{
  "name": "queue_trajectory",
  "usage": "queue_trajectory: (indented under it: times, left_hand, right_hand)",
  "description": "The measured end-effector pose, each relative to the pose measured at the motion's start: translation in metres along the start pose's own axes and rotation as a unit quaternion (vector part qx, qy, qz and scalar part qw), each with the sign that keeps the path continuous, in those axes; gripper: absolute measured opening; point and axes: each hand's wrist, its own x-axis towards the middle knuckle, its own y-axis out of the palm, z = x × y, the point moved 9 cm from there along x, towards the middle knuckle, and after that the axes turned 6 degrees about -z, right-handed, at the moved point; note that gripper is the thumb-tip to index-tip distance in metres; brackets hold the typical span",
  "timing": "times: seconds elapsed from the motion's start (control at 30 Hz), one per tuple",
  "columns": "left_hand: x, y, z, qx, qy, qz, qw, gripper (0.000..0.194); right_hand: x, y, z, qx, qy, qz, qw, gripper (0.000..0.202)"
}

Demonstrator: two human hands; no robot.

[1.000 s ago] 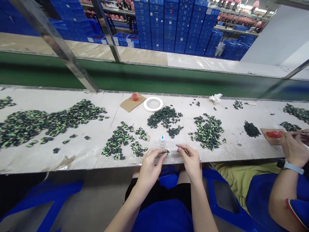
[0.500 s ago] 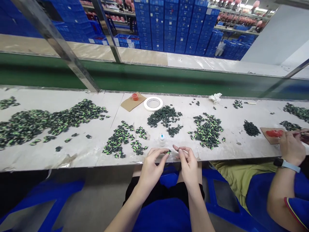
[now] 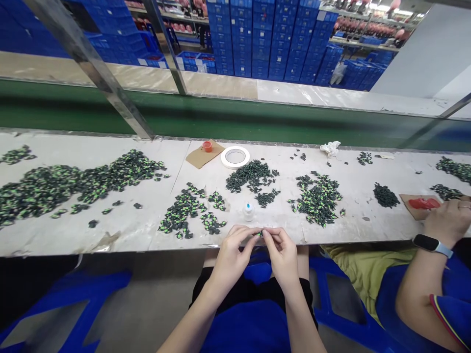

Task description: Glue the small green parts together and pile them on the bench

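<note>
At the table's front edge, my left hand point(image 3: 237, 247) pinches a small black-and-green part point(image 3: 260, 234) between thumb and fingertips. My right hand point(image 3: 282, 251) closes on the same part from the other side, so the fingertips of both hands nearly meet. Fingers cover much of the part, and any smaller piece there is hidden. Just beyond my hands stands a small clear bottle with a blue tip point(image 3: 248, 211). Black-and-green parts lie in a pile to the left point(image 3: 180, 213) and another pile to the right point(image 3: 319, 198). Small dark pieces point(image 3: 250, 175) are heaped behind the bottle.
A roll of white tape point(image 3: 235, 157) lies beside cardboard point(image 3: 196, 159) bearing a red cup point(image 3: 207, 146). A long heap of parts point(image 3: 47, 186) covers the left side. At right, a co-worker's hand point(image 3: 447, 220) is near a red patch on cardboard point(image 3: 409, 208). Crumpled tissue point(image 3: 330, 148) lies at the back.
My right hand has moved left, bringing its fingertips against the part in my left hand; the gap between them has closed. The co-worker's hand and watch have shifted slightly.
</note>
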Motion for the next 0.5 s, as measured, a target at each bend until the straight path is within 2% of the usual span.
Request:
queue_trajectory:
  times: [0.2,0.37,0.5]
  left_hand:
    - [0.002,0.005,0.01,-0.058,-0.072,0.014,0.996,0.015]
    - [0.002,0.005,0.005,-0.054,-0.069,0.008,0.996,0.015]
    - [0.006,0.003,-0.001,-0.034,-0.045,0.029,0.998,0.012]
  right_hand:
    - [0.0,-0.007,0.007,-0.067,-0.069,-0.024,0.995,0.017]
    - [-0.002,-0.01,0.023,-0.083,-0.134,-0.032,0.987,0.011]
    - [0.0,-0.009,0.029,-0.071,-0.139,0.005,0.988,0.008]
